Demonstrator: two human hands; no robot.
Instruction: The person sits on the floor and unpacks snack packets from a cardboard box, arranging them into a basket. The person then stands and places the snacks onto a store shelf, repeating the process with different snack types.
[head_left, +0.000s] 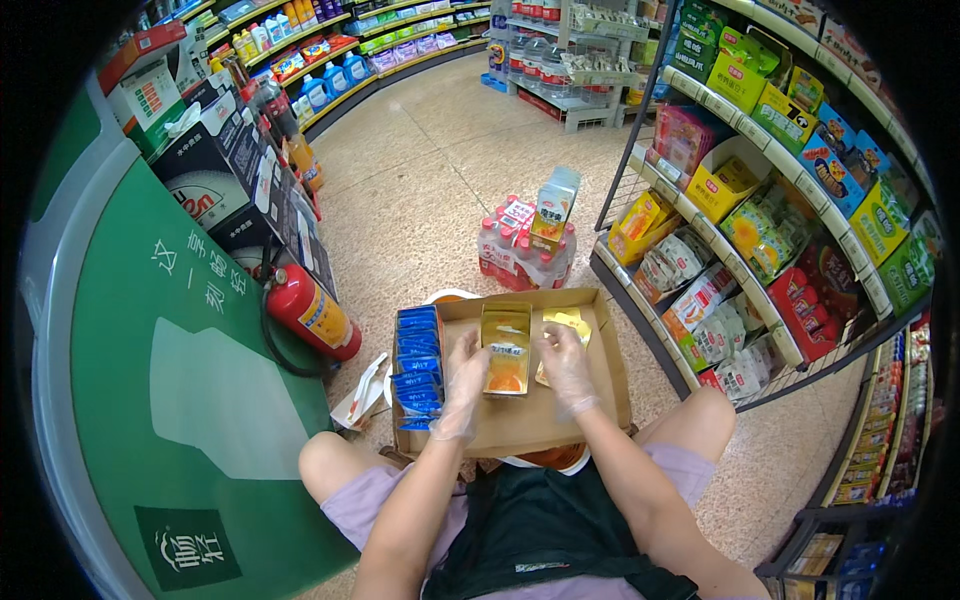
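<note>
A shallow cardboard tray (442, 442) lies in front of me. In its middle is a narrow box of gold snack packets (508, 360), standing in a row. My left hand (466, 371), in a clear plastic glove, is at the left side of this box; whether it grips the box cannot be told. My right hand (566, 364), gloved too, is just right of the box with its fingers bent, beside loose yellow packets (574, 321) on the tray. A row of blue packets (418, 360) fills the tray's left end.
Beyond the tray, a shrink-wrapped pack of bottles (517, 259) carries a box of packets (555, 206). A red fire extinguisher (311, 311) and stacked cartons (225, 176) stand left. Snack shelves (720, 195) rise at right. A knife-like white tool (367, 382) lies left of the tray.
</note>
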